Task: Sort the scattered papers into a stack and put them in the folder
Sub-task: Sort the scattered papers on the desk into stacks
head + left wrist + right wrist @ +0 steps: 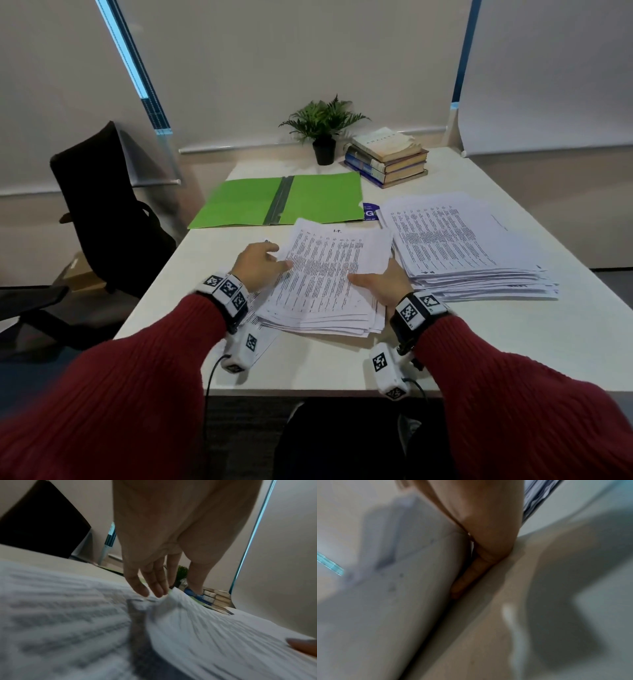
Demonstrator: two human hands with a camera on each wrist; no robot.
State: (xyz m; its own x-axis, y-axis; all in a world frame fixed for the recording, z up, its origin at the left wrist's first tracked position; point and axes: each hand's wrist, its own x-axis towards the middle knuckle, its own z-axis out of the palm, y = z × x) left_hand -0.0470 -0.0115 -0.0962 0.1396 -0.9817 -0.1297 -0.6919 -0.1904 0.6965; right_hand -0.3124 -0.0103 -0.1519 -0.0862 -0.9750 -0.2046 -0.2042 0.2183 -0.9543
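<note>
1. Nearest the person, both red sleeves (144, 377) reached over the near edge of the white tabletop (308, 370), each wrist carrying a marker-covered camera unit.
2. The left hand (258, 262) lay at the left edge of the near sheaf of printed papers (329, 281). Its fingers (154, 584) were straight and close together, tips touching the paper edge, thumb resting on the top sheet.
3. The right hand (383, 282) sat at the right edge of that sheaf, thumb laid across the top page. The right wrist view showed a finger (471, 574) tucked along the paper's side near the tabletop; it was too blurred to tell how tightly they curled.
4. The sheaf was fanned, its near edges stepped, with one sheet sticking out under the left wrist.
5. To do this well, I judged the hands should press inward evenly, then lift and tap the sheaf to square it. Squeezing hard would buckle the sheets.
6. Just right of it lay a larger pile of papers (459, 246), also uneven and yet to be merged.
7. Farther back lay the green folder (284, 202), open and flat, holding no papers yet.
8. Beyond it stood a potted plant (323, 133) and a stack of books (387, 157).
</note>
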